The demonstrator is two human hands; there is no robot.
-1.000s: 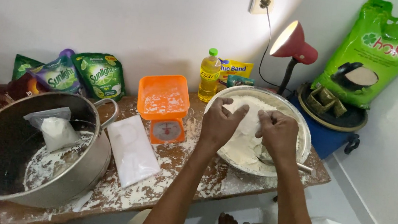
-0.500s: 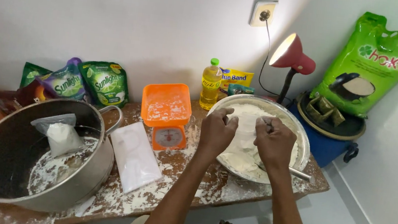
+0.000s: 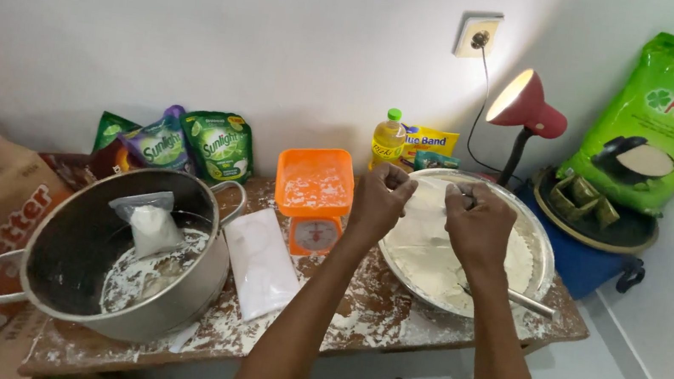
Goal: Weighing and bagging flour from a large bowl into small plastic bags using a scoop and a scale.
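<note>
Both our hands, left hand point(image 3: 381, 203) and right hand point(image 3: 477, 224), pinch a clear plastic bag point(image 3: 429, 205) stretched open over the flour basin point(image 3: 542, 240); filling it likely calls for scooping flour.

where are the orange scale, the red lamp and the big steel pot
orange scale point(image 3: 316, 187), head view, on its orange tray
red lamp point(image 3: 527, 106), head view, on its shade
big steel pot point(image 3: 65, 242), head view, on its dark inner wall
</note>
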